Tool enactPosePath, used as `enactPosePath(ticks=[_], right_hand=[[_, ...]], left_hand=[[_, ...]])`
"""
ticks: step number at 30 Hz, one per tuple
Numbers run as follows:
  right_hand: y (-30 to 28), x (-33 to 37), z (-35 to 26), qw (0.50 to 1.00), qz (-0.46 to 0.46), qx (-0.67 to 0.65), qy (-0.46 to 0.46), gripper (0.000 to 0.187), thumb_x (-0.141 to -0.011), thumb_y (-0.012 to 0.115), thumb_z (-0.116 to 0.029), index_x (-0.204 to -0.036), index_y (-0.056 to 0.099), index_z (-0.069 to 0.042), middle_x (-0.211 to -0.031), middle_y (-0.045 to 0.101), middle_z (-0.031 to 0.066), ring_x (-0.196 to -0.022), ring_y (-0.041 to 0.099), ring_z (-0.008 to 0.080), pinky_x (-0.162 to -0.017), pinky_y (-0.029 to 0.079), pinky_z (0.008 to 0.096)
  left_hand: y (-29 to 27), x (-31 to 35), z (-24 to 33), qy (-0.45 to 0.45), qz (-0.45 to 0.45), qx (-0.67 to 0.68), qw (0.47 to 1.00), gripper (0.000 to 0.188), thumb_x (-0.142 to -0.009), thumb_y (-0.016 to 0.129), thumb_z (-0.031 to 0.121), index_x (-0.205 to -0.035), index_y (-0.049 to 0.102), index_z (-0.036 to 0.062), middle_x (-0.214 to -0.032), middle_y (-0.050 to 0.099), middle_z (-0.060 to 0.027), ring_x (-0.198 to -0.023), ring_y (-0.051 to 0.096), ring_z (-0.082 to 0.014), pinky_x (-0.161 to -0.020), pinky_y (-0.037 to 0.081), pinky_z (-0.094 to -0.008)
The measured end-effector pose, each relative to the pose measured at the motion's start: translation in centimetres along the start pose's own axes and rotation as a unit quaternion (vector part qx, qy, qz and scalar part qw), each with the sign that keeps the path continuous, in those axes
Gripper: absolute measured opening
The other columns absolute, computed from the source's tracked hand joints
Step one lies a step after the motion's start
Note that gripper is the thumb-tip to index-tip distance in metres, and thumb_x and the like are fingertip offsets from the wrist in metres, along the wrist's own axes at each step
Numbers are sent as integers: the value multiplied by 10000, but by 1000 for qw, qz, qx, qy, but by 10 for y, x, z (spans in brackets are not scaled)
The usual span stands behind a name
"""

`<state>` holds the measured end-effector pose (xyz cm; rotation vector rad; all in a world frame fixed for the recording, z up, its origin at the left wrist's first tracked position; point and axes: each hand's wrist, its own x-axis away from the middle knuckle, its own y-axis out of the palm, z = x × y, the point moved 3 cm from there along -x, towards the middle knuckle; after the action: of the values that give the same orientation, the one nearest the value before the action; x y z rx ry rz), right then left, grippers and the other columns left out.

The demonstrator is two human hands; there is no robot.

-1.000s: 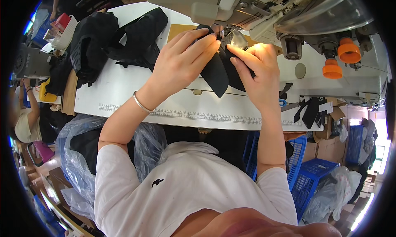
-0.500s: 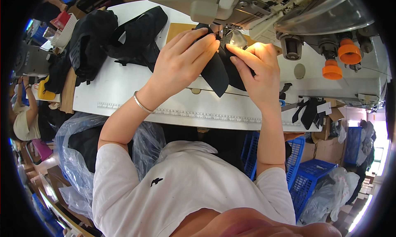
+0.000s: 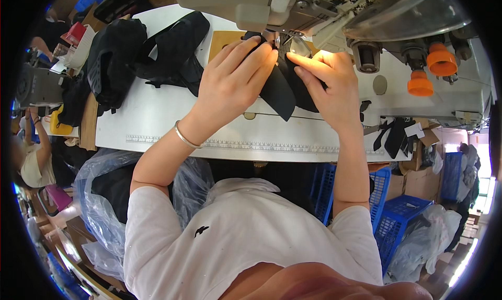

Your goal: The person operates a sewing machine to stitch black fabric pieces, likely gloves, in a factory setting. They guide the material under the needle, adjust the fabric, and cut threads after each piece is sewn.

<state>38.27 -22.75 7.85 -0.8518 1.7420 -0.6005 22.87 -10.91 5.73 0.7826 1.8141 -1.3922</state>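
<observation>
Under the head of a sewing machine (image 3: 306,12), a black fabric piece (image 3: 278,93) lies with its pointed end toward me. My left hand (image 3: 234,72) presses on its left side, fingers together and tips close to the presser foot (image 3: 277,39). From the right, my right hand (image 3: 327,83) grips the fabric's other edge; its index finger and thumb are drawn in and the remaining fingers curl. A lit patch falls on the right hand's knuckles. The fabric beneath both sets of fingertips is partly hidden.
Dark fabric bundles (image 3: 117,59) lie on the white table (image 3: 172,125) at left. A ruler strip (image 3: 272,147) runs along its front edge. Orange-capped parts (image 3: 420,84) hang at right, near small black pieces (image 3: 396,138). Blue crates (image 3: 400,216) stand below; another person (image 3: 39,159) works at far left.
The view has shifted slightly, so most things sit a little further right. Both hands keep nearly the same hold at the machine, and the fabric's pointed end has moved only slightly.
</observation>
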Motion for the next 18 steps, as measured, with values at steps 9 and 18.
enactPosePath(ticks=[9, 18], right_hand=[[0, -3, 2, 1000, 5, 8, -3, 257, -908, 761, -197, -1160, 809, -213, -856, 639, 17, -865, 540, 228, -801, 463, 363], [5, -9, 24, 995, -73, -3, 68, 219, -957, 717, -311, -1156, 806, -297, -867, 688, 120, -757, 615, 282, -889, 512, 399]], left_hand=[[1, 0, -1, -4, 3, 4, 1000, 396, -717, 687, 46, -1107, 737, 5, -1153, 709, -86, -1117, 689, -262, -883, 580, -369], [5, -2, 10, -17, 14, -36, 999, 366, -739, 687, 31, -1101, 727, -9, -1122, 703, -99, -1087, 695, -273, -864, 583, -364]])
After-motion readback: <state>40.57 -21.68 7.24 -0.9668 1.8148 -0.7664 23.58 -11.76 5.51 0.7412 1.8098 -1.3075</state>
